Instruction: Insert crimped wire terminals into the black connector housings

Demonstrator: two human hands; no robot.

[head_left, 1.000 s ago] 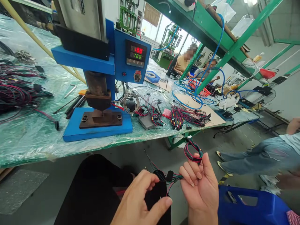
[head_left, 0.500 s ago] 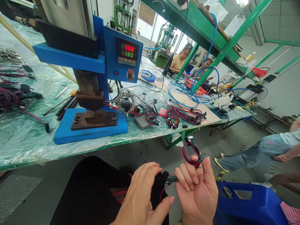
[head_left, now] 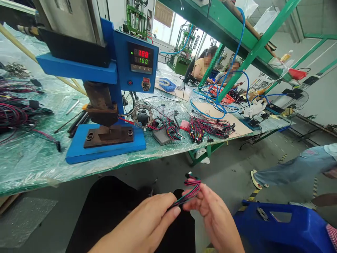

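Low in the head view, over my dark-trousered lap, both hands hold one small wire harness (head_left: pixel 190 189) of red, green, blue and black wires. My left hand (head_left: pixel 147 225) pinches one end of it between thumb and fingers. My right hand (head_left: pixel 213 218) has its fingers closed round the looped part, whose small connector sticks up at the top. Ahead on the green plastic-covered bench (head_left: pixel 31 165) stands a blue heat press (head_left: pixel 105 88) with a red and green temperature display.
Bundles of similar harnesses (head_left: pixel 207 128) lie on the bench right of the press, more dark wires (head_left: pixel 15 112) at the far left. A blue plastic bin (head_left: pixel 284 228) stands at my right. Another person's jeans-clad legs (head_left: pixel 289 168) stretch in from the right; two people sit further back.
My right hand turned over and lowered the wire loop, which now lies flatter between both hands. My left hand slid in closer along the wires. The view shifted slightly.
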